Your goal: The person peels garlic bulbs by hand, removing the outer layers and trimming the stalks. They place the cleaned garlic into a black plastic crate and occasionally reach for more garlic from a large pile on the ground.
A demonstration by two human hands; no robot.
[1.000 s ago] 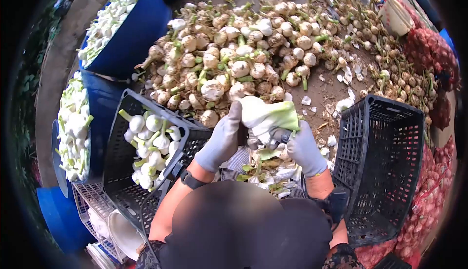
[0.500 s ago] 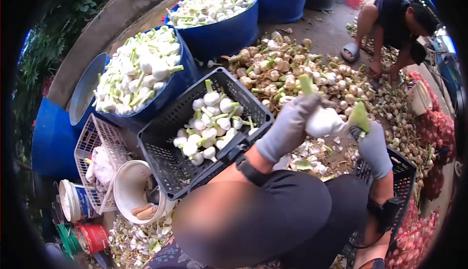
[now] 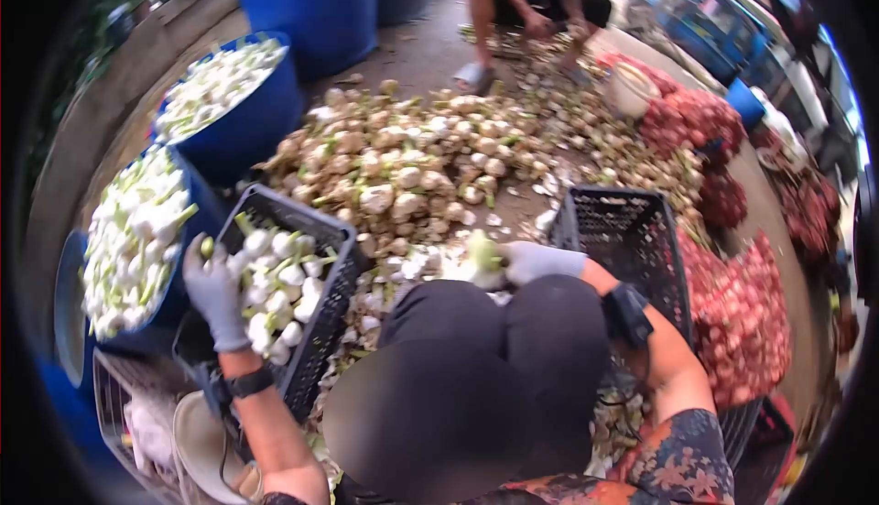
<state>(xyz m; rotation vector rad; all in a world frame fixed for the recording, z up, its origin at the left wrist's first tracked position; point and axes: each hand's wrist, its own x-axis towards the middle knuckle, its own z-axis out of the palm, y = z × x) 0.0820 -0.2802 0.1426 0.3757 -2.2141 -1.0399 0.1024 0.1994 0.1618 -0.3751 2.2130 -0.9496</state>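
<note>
My left hand [image 3: 214, 293], in a grey glove, is over the left side of a black crate [image 3: 341, 276] of trimmed white garlic [image 3: 279, 271]. Its fingers are closed round a garlic bulb, mostly hidden, with a green stem end [image 3: 207, 248] showing between them. In front of my knees, my gloved right hand [image 3: 542, 263] is closed at a pale green garlic husk [image 3: 482, 253]. Whether a tool is in that hand too is hidden. Beyond it lies a heap of untrimmed garlic [image 3: 403, 162].
Blue tubs of white garlic [image 3: 142, 244] stand at the left, beside a wall. A second black crate [image 3: 627, 235] is right of my right hand, near red net sacks [image 3: 737, 317]. Another person [image 3: 536, 1] crouches beyond the heap. A white bucket [image 3: 197, 445] stands lower left.
The view has turned right. My left hand has moved away from my right hand, over to the garlic crate, with the bulb. My right hand is lower, before my knees, still with the green husk.
</note>
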